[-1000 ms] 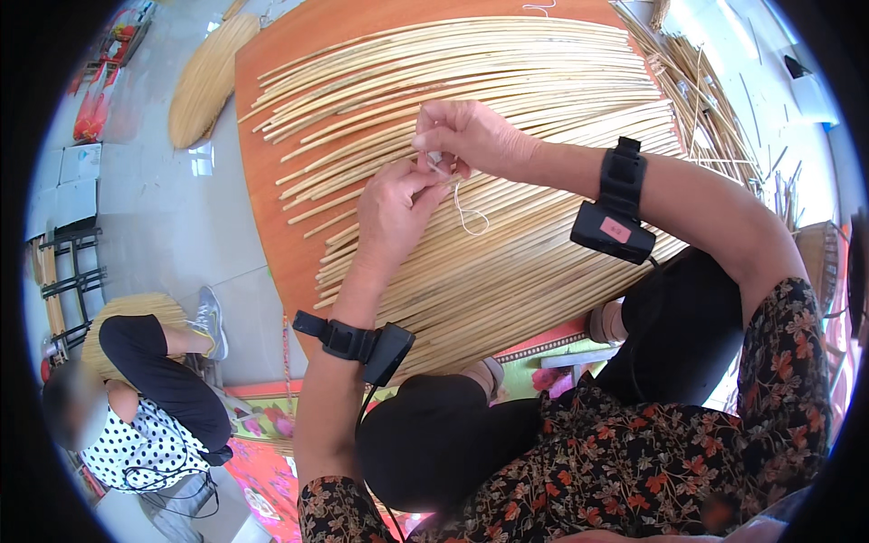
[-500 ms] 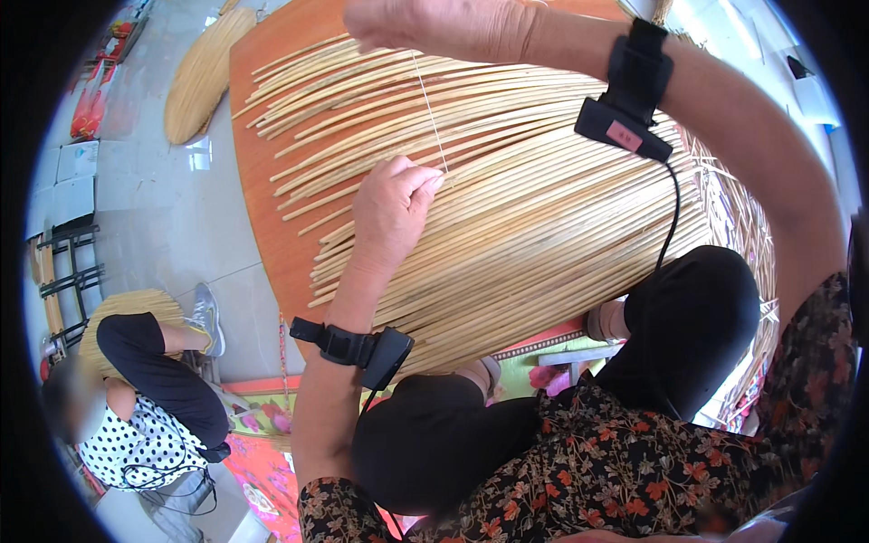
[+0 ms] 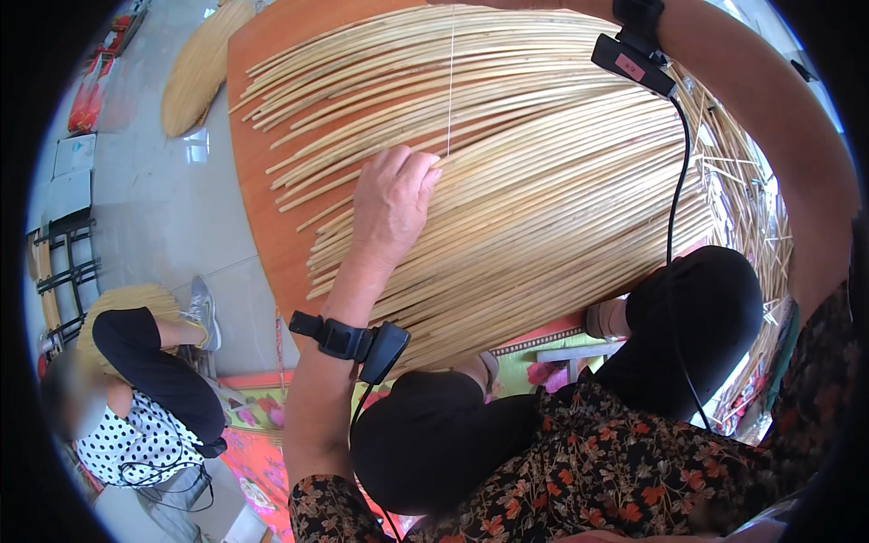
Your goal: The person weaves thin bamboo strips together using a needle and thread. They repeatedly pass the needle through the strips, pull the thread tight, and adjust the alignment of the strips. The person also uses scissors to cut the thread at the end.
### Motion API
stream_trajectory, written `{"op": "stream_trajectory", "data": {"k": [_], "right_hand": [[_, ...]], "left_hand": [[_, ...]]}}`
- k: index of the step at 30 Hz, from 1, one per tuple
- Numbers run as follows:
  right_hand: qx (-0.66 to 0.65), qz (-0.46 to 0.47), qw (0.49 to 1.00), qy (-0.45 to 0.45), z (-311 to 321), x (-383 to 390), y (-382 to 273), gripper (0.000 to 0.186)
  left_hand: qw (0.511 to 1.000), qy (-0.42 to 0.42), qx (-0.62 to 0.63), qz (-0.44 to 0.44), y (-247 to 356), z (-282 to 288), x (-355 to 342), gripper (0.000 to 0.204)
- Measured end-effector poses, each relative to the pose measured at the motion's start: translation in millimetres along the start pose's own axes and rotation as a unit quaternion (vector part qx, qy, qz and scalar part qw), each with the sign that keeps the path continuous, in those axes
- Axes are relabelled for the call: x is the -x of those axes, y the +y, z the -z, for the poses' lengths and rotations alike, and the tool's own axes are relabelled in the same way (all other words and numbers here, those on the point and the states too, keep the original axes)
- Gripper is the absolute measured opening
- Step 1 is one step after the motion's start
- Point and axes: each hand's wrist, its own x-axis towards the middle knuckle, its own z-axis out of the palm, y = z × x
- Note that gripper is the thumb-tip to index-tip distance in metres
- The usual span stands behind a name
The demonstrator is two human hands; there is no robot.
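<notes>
slack loop gone, white thread [image 3: 451,81] stretches taut, apparently tightening at pale stalks [image 3: 561,199] pinched in the left hand [image 3: 396,195]; the right hand's [image 3: 516,4] grip cannot be told.

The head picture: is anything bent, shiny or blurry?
Head view throughout: the black surround and bowed edge of the orange board suggest a wide lens; bright glare shines on the grey floor; the head of the seated person is blurred, while pale sticks look fairly crisp.
</notes>
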Motion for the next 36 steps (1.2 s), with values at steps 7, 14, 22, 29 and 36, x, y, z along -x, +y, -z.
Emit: {"op": "stream_trajectory", "data": {"k": [7, 14, 22, 29, 36], "right_hand": [[-0.021, -0.043, 0.997, 0.06, 3, -6, 0, 0.012], [0.013, -0.027, 0.998, 0.052, 12, -19, -6, 0.009], [0.034, 0.008, 0.997, 0.072, 14, -18, 5, 0.008], [-0.052, -0.009, 0.986, 0.161, 21, -33, -2, 0.013], [-0.338, -0.16, 0.891, 0.258, 77, -35, -55, 0.015]], "left_hand": [[0.997, 0.048, 0.002, -0.065, 11, 11, 21, 0.024], [0.997, -0.053, 0.023, -0.053, 16, 22, 36, 0.027], [0.995, -0.073, 0.046, -0.053, 14, 23, 36, 0.027], [0.996, -0.062, 0.009, -0.066, 15, 24, 18, 0.016], [0.994, -0.088, 0.042, -0.039, 11, 22, 9, 0.013]]}}
